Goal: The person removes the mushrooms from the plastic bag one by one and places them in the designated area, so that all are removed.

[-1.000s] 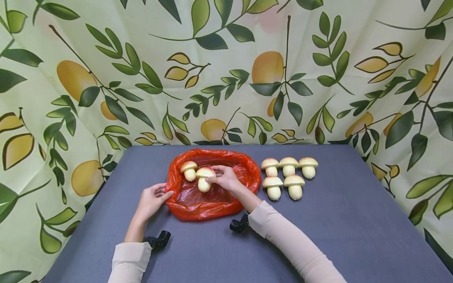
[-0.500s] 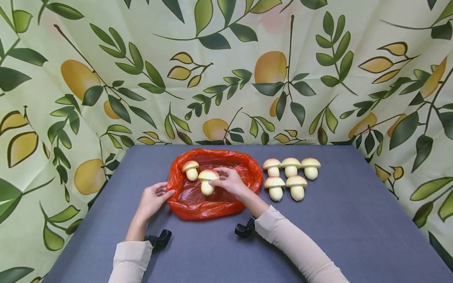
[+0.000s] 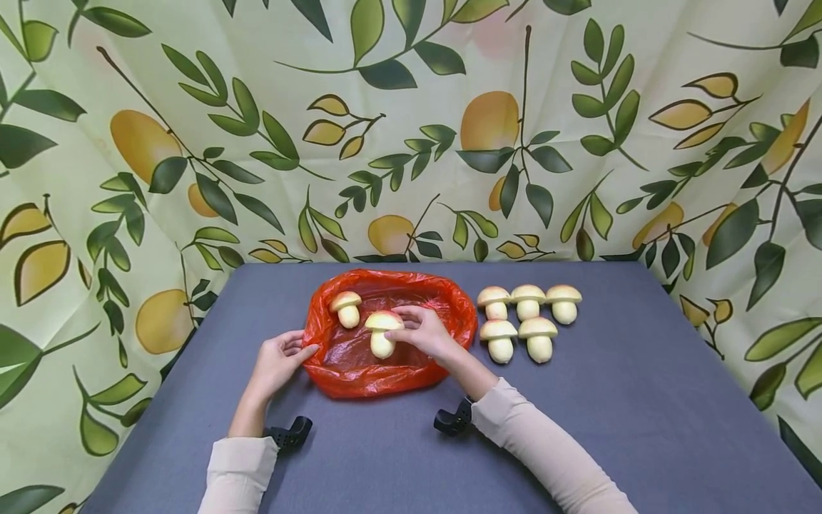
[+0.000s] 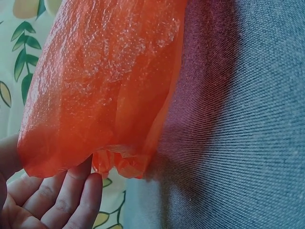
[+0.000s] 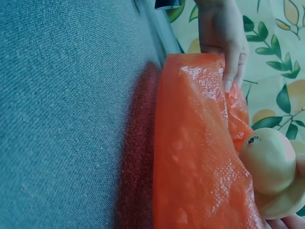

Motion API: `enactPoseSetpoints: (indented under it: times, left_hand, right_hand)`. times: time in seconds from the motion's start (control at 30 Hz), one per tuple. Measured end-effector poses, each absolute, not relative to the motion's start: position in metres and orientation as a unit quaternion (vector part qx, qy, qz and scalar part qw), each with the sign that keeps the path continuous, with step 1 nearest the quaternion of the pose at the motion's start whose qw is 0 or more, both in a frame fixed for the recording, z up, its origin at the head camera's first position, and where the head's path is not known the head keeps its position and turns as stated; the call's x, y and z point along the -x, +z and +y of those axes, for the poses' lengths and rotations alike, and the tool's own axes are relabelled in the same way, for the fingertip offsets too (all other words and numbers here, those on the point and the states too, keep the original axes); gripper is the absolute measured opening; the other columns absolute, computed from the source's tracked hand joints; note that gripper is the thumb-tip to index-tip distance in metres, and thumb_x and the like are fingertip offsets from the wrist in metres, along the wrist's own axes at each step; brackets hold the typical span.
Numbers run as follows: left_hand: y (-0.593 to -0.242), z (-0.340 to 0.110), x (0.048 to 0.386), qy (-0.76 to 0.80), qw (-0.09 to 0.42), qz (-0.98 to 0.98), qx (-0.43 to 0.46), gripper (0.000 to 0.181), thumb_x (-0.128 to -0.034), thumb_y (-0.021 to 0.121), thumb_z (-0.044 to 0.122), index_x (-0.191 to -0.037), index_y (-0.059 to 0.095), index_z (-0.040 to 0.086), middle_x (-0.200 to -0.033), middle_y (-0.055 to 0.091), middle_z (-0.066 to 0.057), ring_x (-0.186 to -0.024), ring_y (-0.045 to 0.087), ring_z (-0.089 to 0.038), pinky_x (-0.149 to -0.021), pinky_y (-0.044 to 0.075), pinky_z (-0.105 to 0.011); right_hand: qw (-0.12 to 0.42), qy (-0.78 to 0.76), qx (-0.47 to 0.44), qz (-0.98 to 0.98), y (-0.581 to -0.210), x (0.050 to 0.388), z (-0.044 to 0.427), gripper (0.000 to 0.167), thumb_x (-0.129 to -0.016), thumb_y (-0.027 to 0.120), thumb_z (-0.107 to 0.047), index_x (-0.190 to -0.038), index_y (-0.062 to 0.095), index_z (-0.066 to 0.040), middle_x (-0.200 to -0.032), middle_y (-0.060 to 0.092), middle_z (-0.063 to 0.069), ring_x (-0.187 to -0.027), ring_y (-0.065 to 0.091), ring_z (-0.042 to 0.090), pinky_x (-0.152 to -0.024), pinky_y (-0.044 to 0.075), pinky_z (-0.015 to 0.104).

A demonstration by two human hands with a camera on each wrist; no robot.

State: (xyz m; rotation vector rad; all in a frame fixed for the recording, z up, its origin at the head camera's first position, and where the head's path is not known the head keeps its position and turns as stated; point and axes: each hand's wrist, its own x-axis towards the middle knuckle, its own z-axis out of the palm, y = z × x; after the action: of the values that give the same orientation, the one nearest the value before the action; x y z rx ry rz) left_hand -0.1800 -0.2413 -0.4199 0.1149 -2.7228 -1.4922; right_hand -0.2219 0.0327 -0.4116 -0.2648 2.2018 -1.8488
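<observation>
A red plastic bag (image 3: 372,385) lies with its mouth spread wide on the table. My left hand (image 3: 277,365) pinches the bag's left rim between thumb and fingers; in the left wrist view the fingers (image 4: 62,202) sit behind the red film. Over the bag's opening, my right hand (image 3: 427,333) holds a mushroom (image 3: 382,335) with a pale stem and a reddish-tan cap, stem downward. The right wrist view shows that mushroom's rounded stem end (image 5: 269,160) just above the rim. Another mushroom (image 3: 347,310) rests inside the bag at the left.
Several similar mushrooms (image 3: 538,339) stand in two rows on the grey-blue table (image 3: 616,400), right of the bag. Behind the table hangs a leaf-and-fruit patterned cloth (image 3: 411,171). Black wrist cameras (image 3: 292,433) sit under both forearms.
My right hand has shifted slightly right and a little lower with the mushroom, away from the mushroom in the bag. My left hand stays on the rim.
</observation>
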Motion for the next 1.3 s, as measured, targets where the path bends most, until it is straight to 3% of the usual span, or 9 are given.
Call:
enactPoseSetpoints:
  times: [0.3,0.73,0.9,1.3]
  left_hand:
    - [-0.421,-0.241,0.179,-0.480,0.018,-0.877,-0.037,0.039,-0.0870,0.069,0.010,-0.119,0.061,-0.010,-0.107,0.070,-0.027,-0.074,0.056,0.013,-0.069,0.047,-0.007]
    - [-0.420,-0.241,0.178,-0.477,0.014,-0.878,-0.038,0.039,-0.0874,0.069,0.010,-0.120,0.060,-0.010,-0.108,0.070,-0.028,-0.072,0.055,0.015,-0.069,0.047,-0.007]
    - [-0.420,-0.241,0.178,-0.475,0.008,-0.879,-0.042,0.040,-0.0880,0.068,0.011,-0.121,0.060,-0.010,-0.110,0.069,-0.028,-0.073,0.054,0.016,-0.070,0.046,-0.006]
    - [-0.419,-0.240,0.179,-0.473,0.009,-0.880,-0.041,0.039,-0.0882,0.068,0.011,-0.121,0.060,-0.009,-0.109,0.069,-0.027,-0.075,0.055,0.013,-0.069,0.046,-0.006]
  right_hand:
    - [0.123,-0.636,0.086,0.757,-0.413,0.216,0.048,0.053,-0.080,0.073,-0.011,-0.130,0.057,0.000,-0.129,0.062,0.021,-0.116,0.063,0.032,-0.087,0.054,0.027]
    - [0.131,-0.653,0.071,0.742,-0.410,0.207,0.071,0.054,-0.083,0.070,-0.010,-0.133,0.054,-0.001,-0.135,0.058,0.020,-0.117,0.062,0.026,-0.080,0.054,0.025]
    - [0.118,-0.655,0.066,0.744,-0.409,0.207,0.080,0.053,-0.083,0.070,-0.010,-0.133,0.054,-0.002,-0.133,0.059,0.021,-0.123,0.058,0.031,-0.084,0.052,0.023]
    - [0.108,-0.643,0.077,0.754,-0.402,0.206,0.101,0.054,-0.084,0.069,-0.011,-0.135,0.052,-0.001,-0.134,0.058,0.022,-0.121,0.059,0.029,-0.087,0.051,0.021]
